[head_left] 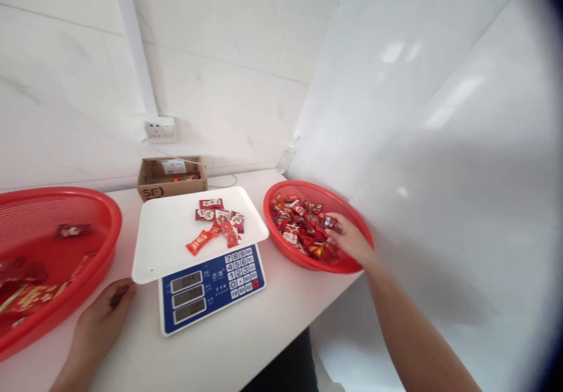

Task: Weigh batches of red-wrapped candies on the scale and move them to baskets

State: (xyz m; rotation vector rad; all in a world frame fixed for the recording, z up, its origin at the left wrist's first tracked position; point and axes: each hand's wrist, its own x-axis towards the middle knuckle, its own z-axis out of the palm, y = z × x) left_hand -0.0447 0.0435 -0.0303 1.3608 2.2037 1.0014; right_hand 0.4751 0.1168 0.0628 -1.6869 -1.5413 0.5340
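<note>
My right hand (350, 241) reaches into the red basket (358, 226) on the right, its fingers closed on a dark red wrapped candy (331, 223). Under and around it lie many wrapped candies (303, 228), mostly red with some gold. My left hand (105, 310) rests on the table beside the near left corner of the white weighing tray (165, 228), fingers curled, with nothing visible in them. Several red wrapped candies (229, 234) lie on the right part of that tray. The blue digital scale (215, 286) supports it; the display digits are too faint to read.
Another red basket (115, 219), holding wrapped candies and larger red packets, stands at the left, partly out of view. Behind the tray is an open cardboard box (173, 188) with some candies inside. A wall socket (160, 130) and a thin cable are behind. The white table (229, 348) meets walls.
</note>
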